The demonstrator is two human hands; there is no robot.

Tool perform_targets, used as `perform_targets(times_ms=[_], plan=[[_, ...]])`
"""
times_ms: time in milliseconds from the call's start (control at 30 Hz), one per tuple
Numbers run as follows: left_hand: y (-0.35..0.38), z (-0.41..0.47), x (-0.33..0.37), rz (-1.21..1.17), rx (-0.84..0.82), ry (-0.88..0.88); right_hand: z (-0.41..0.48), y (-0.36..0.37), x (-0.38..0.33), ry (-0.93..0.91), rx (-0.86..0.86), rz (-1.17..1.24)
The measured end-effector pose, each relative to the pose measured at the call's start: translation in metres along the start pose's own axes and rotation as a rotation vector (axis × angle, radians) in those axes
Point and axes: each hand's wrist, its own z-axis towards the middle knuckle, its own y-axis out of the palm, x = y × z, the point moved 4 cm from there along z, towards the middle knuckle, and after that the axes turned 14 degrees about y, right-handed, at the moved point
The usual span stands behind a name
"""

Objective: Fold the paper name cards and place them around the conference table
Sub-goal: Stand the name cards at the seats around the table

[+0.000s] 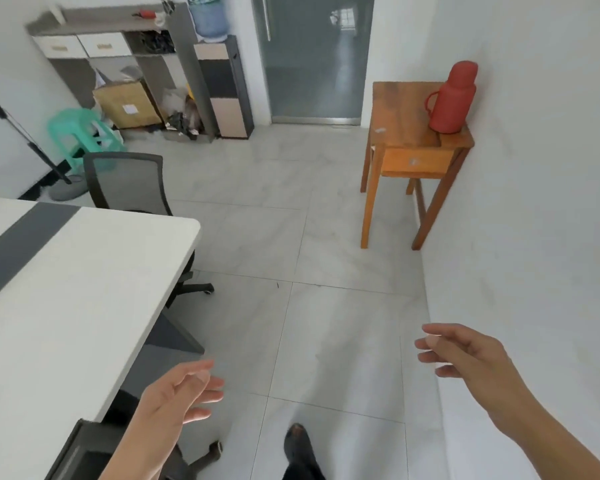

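Note:
The white conference table (84,278) with a dark grey stripe fills the left side, and its rounded corner points toward the room's middle. No paper name card shows in the head view. My left hand (177,400) hangs over the floor just off the table's near edge, fingers apart and holding nothing. My right hand (465,355) is raised at the right, near the white wall, fingers loosely spread and holding nothing. Both hands are apart from the table.
A grey mesh office chair (125,181) is tucked at the table's far end; another dark chair (84,452) sits at the bottom left. A wooden side table (416,147) with a red thermos (452,98) stands against the right wall. Shelving, boxes, a green stool and a glass door line the back.

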Motion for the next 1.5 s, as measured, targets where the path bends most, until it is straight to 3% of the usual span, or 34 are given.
perform_targets(times_ms=[233,533,667,867,1000,1200,1500], plan=[[-0.004,0.153,-0.006,-0.019,0.089,-0.083,0.143,0.041,-0.083,0.029,-0.041,-0.042],[0.026,0.400,0.113,-0.053,0.019,0.096,0.298,0.053,-0.225,0.025,0.031,0.004],[0.040,0.496,0.129,-0.036,0.017,0.090,0.385,0.065,-0.265,0.056,0.034,0.023],[0.044,0.627,0.125,-0.051,0.146,-0.062,0.546,0.077,-0.348,0.090,-0.004,-0.021],[0.032,0.698,0.155,-0.103,0.273,-0.074,0.641,0.101,-0.436,0.060,-0.101,-0.104],[0.007,0.769,0.157,-0.192,0.505,-0.127,0.750,0.179,-0.571,-0.057,-0.259,-0.262],[-0.085,0.914,0.131,-0.229,0.649,-0.264,0.867,0.355,-0.675,-0.061,-0.417,-0.373]])
